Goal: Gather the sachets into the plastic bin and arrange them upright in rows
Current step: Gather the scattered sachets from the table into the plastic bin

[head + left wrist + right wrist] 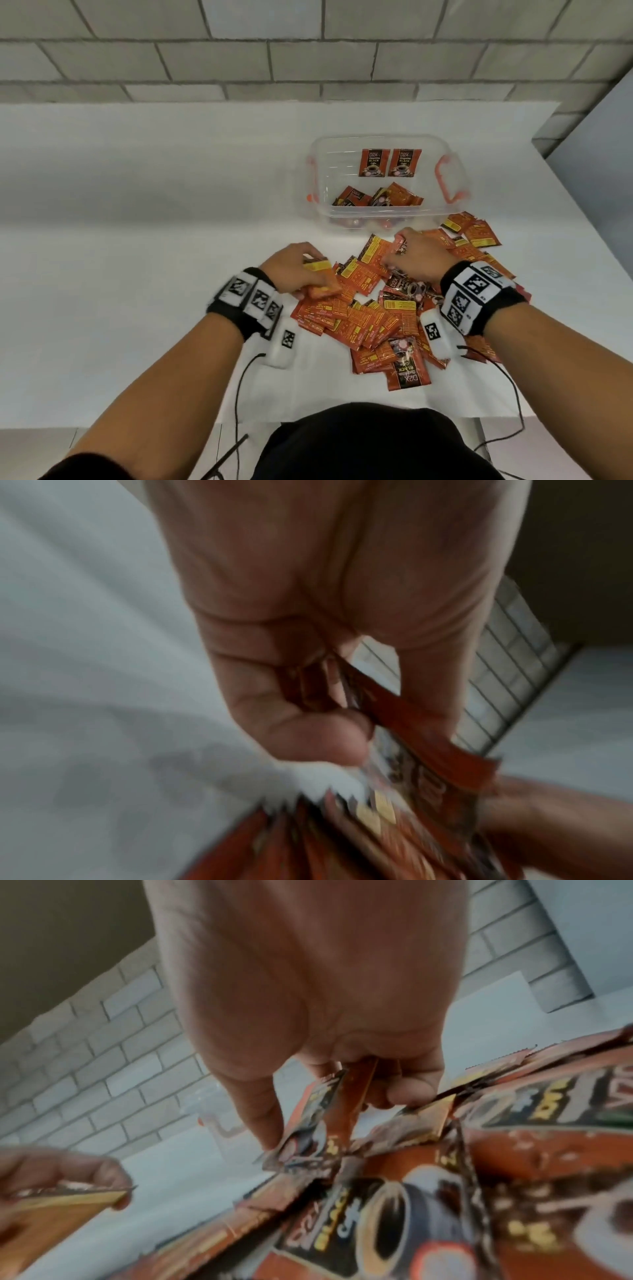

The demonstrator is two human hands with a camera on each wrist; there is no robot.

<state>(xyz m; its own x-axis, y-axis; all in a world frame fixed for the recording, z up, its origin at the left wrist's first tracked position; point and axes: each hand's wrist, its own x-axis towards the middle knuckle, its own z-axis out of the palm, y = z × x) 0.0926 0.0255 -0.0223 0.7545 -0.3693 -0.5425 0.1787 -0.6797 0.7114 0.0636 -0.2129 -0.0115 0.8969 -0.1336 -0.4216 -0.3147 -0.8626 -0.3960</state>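
Looks like a bare data-collection or lab-type room, not a home. Wall [308, 44] is unpainted grey concrete block, no decor. Plain white table [137, 205] pushed against it, with a grey panel [603, 144] at the right. Person wears black wristbands [246, 305] with square black-and-white fiducial markers, plus small white camera units trailing thin black cables [239, 387] off the table's near edge. Exact type of facility can't be told.

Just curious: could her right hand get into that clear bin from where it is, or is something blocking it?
Probably yes. The plastic bin has no lid and sits just beyond the right hand, with only loose sachets between. The hand is pinching sachets, though.
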